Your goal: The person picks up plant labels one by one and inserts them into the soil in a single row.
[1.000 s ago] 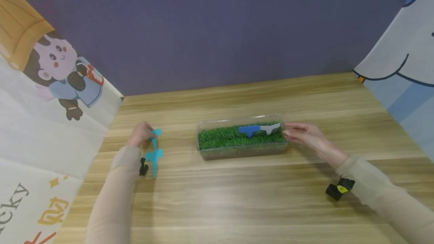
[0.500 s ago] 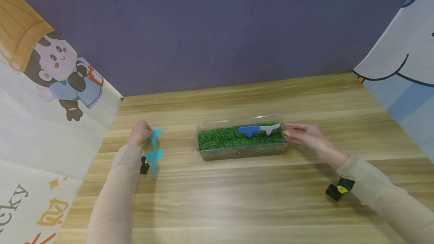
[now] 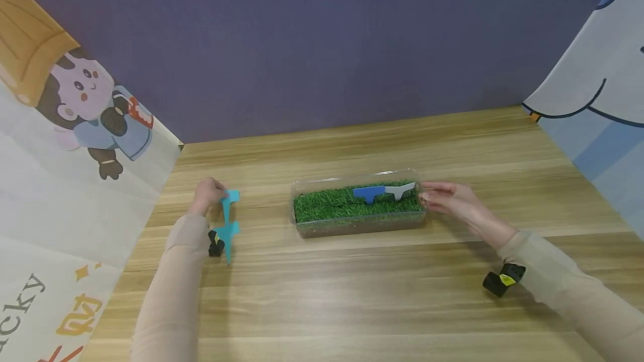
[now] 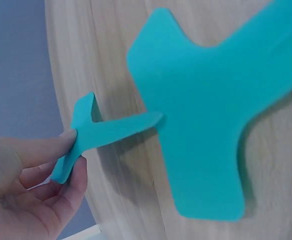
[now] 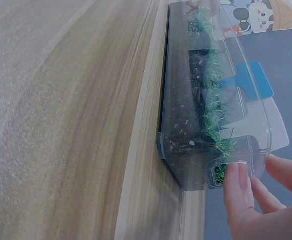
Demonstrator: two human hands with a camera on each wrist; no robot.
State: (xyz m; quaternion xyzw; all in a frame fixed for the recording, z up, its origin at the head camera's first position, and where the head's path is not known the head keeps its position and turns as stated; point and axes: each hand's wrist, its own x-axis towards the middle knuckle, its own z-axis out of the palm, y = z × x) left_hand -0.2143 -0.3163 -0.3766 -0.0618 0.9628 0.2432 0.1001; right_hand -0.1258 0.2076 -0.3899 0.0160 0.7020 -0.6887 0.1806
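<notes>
At the left of the table, my left hand (image 3: 206, 195) pinches the crossbar of a teal T-shaped plant label (image 4: 113, 132) between thumb and fingers. That label is tilted off the wood, its pointed stem reaching towards a second teal plant label (image 4: 201, 125), which lies on the table nearer me. My right hand (image 3: 457, 204) grips the right end of a clear plastic planter box (image 3: 362, 228), thumb and fingers at its rim. Inside are dark soil and green grass (image 3: 322, 204). A blue plant label (image 3: 369, 193) and a white plant label (image 3: 399, 190) stand side by side in the grass's right half.
The wood-grain table (image 3: 342, 306) runs back to a dark purple-blue wall (image 3: 322, 43). White printed cloths hang at the left (image 3: 45, 205) and right (image 3: 604, 88). Black camera mounts (image 3: 498, 284) sit on both wrists.
My left hand has shifted very slightly, and the pinched teal plant label has turned and risen a little with it. My right hand and the planter box stay put.
</notes>
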